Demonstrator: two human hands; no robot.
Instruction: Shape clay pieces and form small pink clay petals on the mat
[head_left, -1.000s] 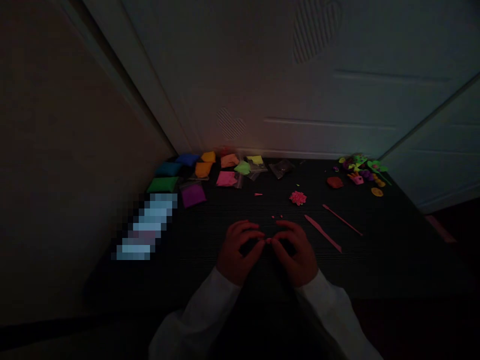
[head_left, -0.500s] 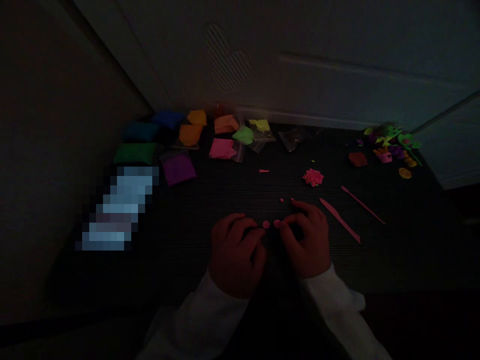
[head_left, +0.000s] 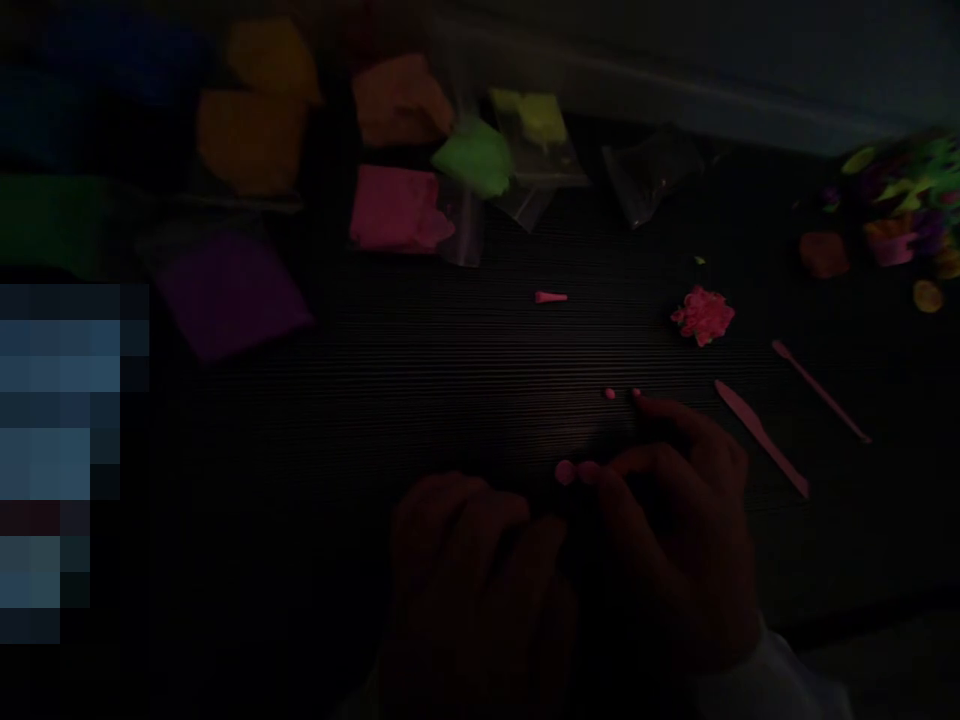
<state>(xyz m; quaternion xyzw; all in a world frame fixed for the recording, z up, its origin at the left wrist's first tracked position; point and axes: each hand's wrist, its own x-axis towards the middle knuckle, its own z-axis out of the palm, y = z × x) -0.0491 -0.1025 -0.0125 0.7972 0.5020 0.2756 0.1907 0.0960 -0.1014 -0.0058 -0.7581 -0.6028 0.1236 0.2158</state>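
Observation:
Two small flat pink discs, which look like modelling clay, lie almost edge to edge on the dark tabletop. My right hand (head_left: 686,540) pinches the right disc (head_left: 588,472) between thumb and a fingertip, while another finger reaches out to a tiny pink clay ball (head_left: 636,393). A second tiny pink ball (head_left: 609,394) lies just left of it. Beside the left disc (head_left: 565,472), my left hand (head_left: 480,570) rests with its fingers loosely bent and apart, and nothing shows in them. Its thumb is mostly lost in the dark.
Right of my hands lie a pink modelling knife (head_left: 761,438) and a thin pink tool (head_left: 821,391). Beyond are a ruffled pink clay flower (head_left: 703,316) and a small pink cone-like piece (head_left: 551,297). Bagged clay, including a pink packet (head_left: 394,210), lines the back.
The view has moved closer and tilted down, so the table things look larger. Against the discs, my left hand sits slightly farther back. My right hand keeps its pinch.

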